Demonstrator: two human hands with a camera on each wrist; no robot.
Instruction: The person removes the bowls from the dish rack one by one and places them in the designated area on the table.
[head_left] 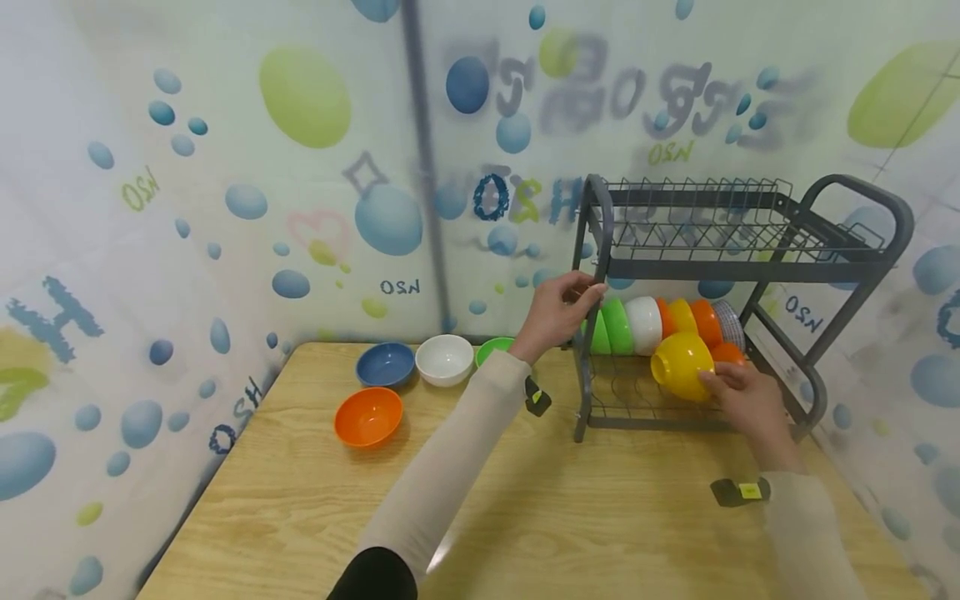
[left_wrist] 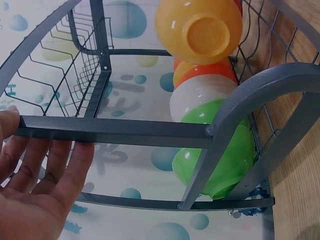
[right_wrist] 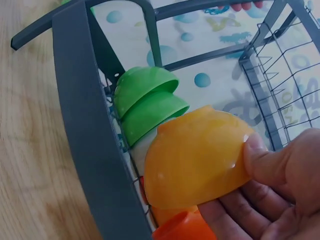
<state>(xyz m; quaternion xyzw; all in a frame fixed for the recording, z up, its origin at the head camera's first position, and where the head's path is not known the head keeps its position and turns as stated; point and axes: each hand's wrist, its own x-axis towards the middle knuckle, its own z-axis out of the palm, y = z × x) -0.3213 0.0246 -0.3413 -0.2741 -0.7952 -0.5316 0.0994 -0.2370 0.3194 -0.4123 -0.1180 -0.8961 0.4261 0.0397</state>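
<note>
My right hand (head_left: 753, 408) pinches a yellow bowl (head_left: 684, 367) between thumb and fingers, held tilted in the lower tier of a dark grey two-tier dish rack (head_left: 742, 270). In the right wrist view the thumb lies on the outside of the yellow bowl (right_wrist: 200, 157). My left hand (head_left: 558, 312) grips the rack's left side bar (left_wrist: 115, 131), fingers beneath it. Behind the held bowl, a row of bowls stands on edge: green (head_left: 617, 325), white (head_left: 643, 323), orange and yellow, with a patterned one (head_left: 729, 325) at the right. Another orange bowl (head_left: 727, 354) sits in front, partly hidden.
Left of the rack, a blue bowl (head_left: 385, 365), a white bowl (head_left: 444, 360) and an orange bowl (head_left: 368, 417) stand upright on the wooden table (head_left: 570, 517). A green bowl (head_left: 493, 346) is partly behind my left arm. The rack's upper wire tier (head_left: 697, 212) overhangs the lower one.
</note>
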